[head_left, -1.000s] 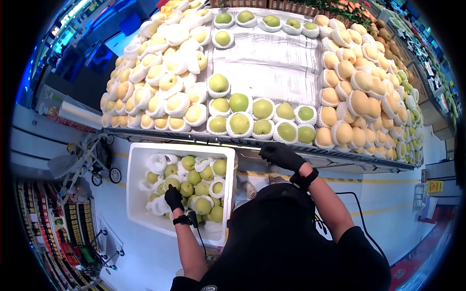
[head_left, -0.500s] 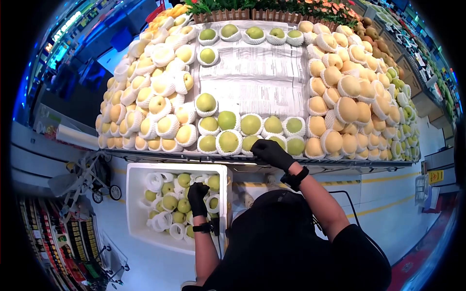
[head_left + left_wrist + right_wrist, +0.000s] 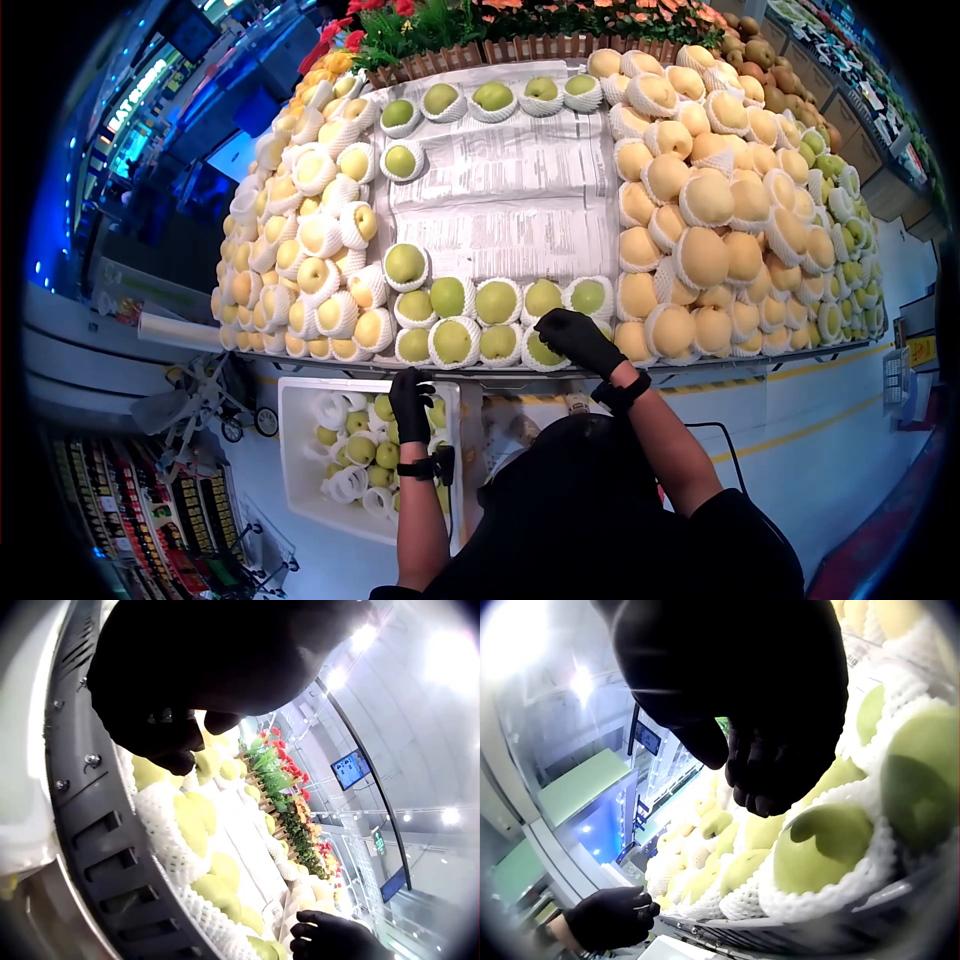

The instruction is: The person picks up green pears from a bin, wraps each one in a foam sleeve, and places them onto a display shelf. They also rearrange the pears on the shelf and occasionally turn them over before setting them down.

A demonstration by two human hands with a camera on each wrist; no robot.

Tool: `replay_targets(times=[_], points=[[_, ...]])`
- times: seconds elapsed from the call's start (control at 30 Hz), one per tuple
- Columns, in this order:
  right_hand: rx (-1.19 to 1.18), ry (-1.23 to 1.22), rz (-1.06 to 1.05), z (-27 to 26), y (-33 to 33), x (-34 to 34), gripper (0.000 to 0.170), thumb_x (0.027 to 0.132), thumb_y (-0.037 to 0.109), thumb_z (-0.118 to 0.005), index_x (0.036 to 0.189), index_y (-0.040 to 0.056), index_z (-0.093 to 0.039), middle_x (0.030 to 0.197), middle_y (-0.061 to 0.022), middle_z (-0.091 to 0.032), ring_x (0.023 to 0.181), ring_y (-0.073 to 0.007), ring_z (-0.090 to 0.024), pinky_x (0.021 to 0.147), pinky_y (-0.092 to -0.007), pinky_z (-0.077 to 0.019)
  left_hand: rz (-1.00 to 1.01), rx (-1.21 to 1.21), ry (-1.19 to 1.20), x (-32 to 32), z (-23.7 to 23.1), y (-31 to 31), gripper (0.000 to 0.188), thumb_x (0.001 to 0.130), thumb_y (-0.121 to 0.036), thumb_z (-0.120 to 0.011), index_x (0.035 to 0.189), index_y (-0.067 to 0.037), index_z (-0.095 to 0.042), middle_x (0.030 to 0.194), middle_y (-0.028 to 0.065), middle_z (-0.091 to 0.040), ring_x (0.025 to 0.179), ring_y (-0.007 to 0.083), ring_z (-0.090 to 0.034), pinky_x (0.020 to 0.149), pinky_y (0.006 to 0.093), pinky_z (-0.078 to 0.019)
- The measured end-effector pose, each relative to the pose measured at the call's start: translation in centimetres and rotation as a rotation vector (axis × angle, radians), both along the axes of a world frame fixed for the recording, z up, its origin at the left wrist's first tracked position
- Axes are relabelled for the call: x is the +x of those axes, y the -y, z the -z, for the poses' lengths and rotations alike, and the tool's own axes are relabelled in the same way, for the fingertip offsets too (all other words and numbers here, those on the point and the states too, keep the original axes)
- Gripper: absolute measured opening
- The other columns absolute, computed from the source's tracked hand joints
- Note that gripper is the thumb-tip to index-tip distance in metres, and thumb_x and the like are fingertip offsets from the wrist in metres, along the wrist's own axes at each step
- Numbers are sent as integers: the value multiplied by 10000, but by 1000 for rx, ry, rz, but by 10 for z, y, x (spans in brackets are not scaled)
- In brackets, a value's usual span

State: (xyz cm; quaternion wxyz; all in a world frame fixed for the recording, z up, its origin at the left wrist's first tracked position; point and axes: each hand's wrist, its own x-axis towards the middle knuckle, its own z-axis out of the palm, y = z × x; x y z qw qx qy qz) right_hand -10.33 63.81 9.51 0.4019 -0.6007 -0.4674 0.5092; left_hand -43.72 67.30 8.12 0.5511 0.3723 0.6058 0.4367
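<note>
My gloved left hand (image 3: pixel 409 405) hangs over the white foam box (image 3: pixel 290 440) near its upper edge, fingers loosely bent, no fruit visible in it. In the left wrist view, that hand (image 3: pixel 217 667) is beside pears (image 3: pixel 191 825) in foam nets. My gloved right hand (image 3: pixel 582 340) is above the front row at its right end, partly hiding a green pear (image 3: pixel 543 350). The right wrist view shows this hand (image 3: pixel 742 697) with bent fingers, thumb apart and nothing between them, over a netted pear (image 3: pixel 821 847). More green pears (image 3: pixel 387 455) lie in the box.
White paper (image 3: pixel 490 200) covers the middle of the display, with netted green pears (image 3: pixel 493 97) along its back. Yellow fruit (image 3: pixel 703 258) is piled at both sides. A wooden fence (image 3: pixel 540 47) and flowers stand behind. The display's front rail (image 3: pixel 480 374) runs past the box.
My left hand has moved up and right from the pears in the box toward the display. My right hand has moved from the rail onto the front row. The view has tilted up.
</note>
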Motion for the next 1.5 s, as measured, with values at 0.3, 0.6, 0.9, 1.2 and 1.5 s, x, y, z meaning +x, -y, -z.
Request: replay_targets(times=[0.3, 0.6, 0.9, 1.2, 1.5], points=[[162, 123, 64, 19, 17, 54, 236, 880, 210, -597, 1035, 36, -632, 905, -138, -692, 783, -262, -666, 723, -349, -521, 119, 150, -159, 71, -37, -88, 338, 932, -296, -605, 1145, -40, -550, 1018, 84, -622, 853, 169, -624, 697, 295, -518], [89, -211, 236, 23, 17, 71, 211, 866, 136, -606, 1052, 37, -621, 834, -97, -676, 779, -153, -650, 713, -300, -511, 187, 193, -290, 117, -49, -167, 457, 895, -221, -658, 1298, -87, -490, 1185, 66, -549, 936, 145, -570, 741, 276, -513], [100, -295, 257, 10, 10, 71, 180, 900, 136, -570, 1035, 38, -637, 868, -69, -682, 780, -139, -649, 706, -287, -519, 134, 583, -826, 138, -44, -306, 905, 721, -330, -812, 1395, 50, -343, 1402, 240, -417, 1301, 335, -407, 1086, 401, -328], [48, -141, 182, -5, 14, 64, 230, 883, 199, -594, 1047, 51, -657, 973, -133, -694, 922, -258, -671, 814, -365, -516, 101, 524, -1206, 169, -52, -392, 1115, 626, -409, -843, 1453, 0, -218, 1452, 254, -335, 1290, 435, -397, 1077, 453, -348], [15, -105, 234, -8, 13, 58, 242, 889, 199, -594, 1055, 32, -653, 969, -136, -692, 914, -251, -667, 808, -359, -512, 149, 573, -1651, 185, -59, -396, 910, 580, -458, -838, 1286, -53, -431, 1223, 177, -532, 1076, 388, -543, 887, 513, -452]])
